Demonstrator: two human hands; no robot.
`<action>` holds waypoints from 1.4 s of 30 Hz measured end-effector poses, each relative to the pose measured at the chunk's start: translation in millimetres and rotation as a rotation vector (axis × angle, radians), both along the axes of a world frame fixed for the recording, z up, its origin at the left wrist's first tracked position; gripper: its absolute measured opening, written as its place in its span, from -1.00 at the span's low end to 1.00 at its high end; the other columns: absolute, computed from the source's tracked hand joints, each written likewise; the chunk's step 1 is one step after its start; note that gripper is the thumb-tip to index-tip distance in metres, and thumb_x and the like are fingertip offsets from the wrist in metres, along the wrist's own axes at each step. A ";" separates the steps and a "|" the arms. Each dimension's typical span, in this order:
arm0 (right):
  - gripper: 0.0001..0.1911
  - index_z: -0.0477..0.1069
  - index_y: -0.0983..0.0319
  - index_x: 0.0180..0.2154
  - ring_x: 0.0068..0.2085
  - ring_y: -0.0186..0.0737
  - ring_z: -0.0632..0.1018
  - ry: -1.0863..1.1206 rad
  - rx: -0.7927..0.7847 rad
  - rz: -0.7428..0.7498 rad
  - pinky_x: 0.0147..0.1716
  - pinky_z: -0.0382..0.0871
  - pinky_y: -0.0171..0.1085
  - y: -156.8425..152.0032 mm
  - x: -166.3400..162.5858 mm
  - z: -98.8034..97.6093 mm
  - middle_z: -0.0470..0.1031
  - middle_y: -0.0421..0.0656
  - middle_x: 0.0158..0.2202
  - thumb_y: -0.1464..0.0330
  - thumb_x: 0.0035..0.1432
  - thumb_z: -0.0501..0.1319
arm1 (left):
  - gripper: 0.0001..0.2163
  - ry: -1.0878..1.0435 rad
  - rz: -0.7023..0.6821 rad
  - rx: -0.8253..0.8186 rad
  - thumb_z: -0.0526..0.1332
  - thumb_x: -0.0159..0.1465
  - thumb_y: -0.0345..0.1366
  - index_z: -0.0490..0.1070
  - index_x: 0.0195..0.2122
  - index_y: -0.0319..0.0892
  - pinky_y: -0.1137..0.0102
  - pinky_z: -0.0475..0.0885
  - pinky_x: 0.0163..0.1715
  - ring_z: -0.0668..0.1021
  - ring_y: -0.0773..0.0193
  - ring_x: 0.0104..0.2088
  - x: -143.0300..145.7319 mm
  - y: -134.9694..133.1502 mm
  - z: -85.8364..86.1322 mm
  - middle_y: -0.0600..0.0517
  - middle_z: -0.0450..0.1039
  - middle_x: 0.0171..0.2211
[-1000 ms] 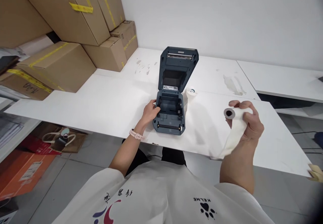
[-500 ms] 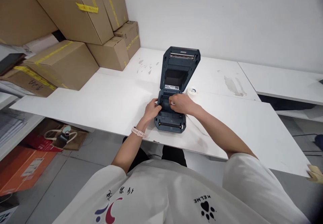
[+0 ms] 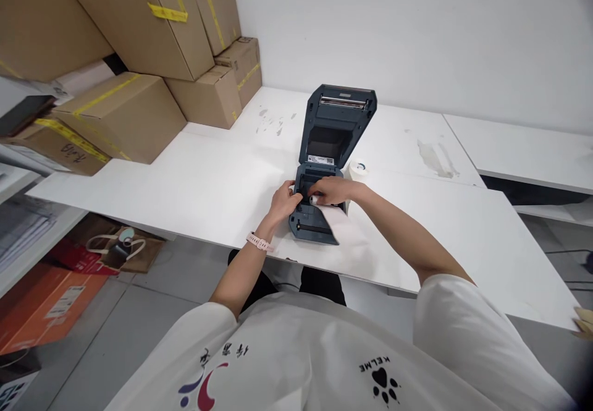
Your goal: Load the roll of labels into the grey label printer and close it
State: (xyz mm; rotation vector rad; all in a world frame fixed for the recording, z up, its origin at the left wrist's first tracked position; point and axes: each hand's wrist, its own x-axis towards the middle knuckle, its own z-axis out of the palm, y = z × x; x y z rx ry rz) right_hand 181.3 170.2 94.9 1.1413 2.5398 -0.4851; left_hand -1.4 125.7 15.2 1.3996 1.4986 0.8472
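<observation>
A dark blue-grey label printer (image 3: 315, 233) sits on the white table with its lid (image 3: 341, 111) raised. My left hand (image 3: 285, 202) grips the printer's left side, thumb over the inner rim. Over the open bay, my right hand (image 3: 330, 190) is closed on a thin roll of label paper (image 3: 314, 200). From that roll a white strip (image 3: 340, 225) trails across the printer's front right corner towards the table. Part of the roll is hidden under my right fingers. Just behind my right wrist stands another white paper roll (image 3: 357, 169).
Taped cardboard boxes (image 3: 199, 93) are stacked at the table's left end, against the wall. The white table (image 3: 222, 182) has its front edge close to my body. An orange box (image 3: 55, 306) and a paper bag (image 3: 143, 256) are on the floor at left.
My right hand has lifted slightly within the bay, and the thin roll with its loose white strip now shows. My left hand stays on the printer's side. The view has shifted slightly.
</observation>
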 end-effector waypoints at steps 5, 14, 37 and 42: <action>-0.52 0.48 0.21 0.16 0.09 0.20 0.59 0.010 0.148 -0.108 -0.05 0.43 -0.07 -4.6 -8.1 -11.4 0.61 0.05 0.04 0.37 0.20 0.23 | -0.52 -0.056 0.000 0.018 0.19 0.10 -0.34 0.41 0.10 -0.20 0.38 0.24 -0.44 0.37 0.29 -0.52 -0.9 0.4 -5.7 0.14 0.32 -0.56; -0.65 0.51 0.23 0.09 0.08 0.07 0.60 0.579 0.450 -0.260 0.00 0.56 0.02 -113.9 18.7 -34.9 0.59 -0.01 0.11 0.27 0.42 0.10 | -0.45 -0.191 -0.010 -0.005 0.29 0.15 -0.23 0.34 0.19 -0.17 0.39 0.34 -0.43 0.51 0.25 -0.43 -2.3 -2.5 -12.3 0.05 0.47 -0.41; -0.69 0.51 0.02 0.09 0.26 0.05 0.50 0.887 0.433 -0.428 0.34 0.11 0.29 -153.7 12.2 -57.9 0.54 -0.13 0.21 0.14 0.39 0.17 | -0.35 0.102 -0.007 -0.029 0.25 0.19 0.18 0.40 0.20 -0.10 0.22 0.45 -0.22 0.61 -0.01 -0.16 -3.1 -16.7 14.7 -0.16 0.58 -0.08; -0.48 0.43 0.05 0.19 0.29 0.00 0.47 1.250 0.514 -0.767 0.27 0.33 0.12 -94.7 47.4 -38.5 0.48 -0.06 0.25 -0.05 0.33 0.15 | -0.22 0.060 -0.069 -0.008 0.19 0.22 0.25 0.18 0.38 -0.05 0.08 0.37 0.17 0.34 -0.21 0.33 -0.3 -41.1 18.8 -0.18 0.23 0.39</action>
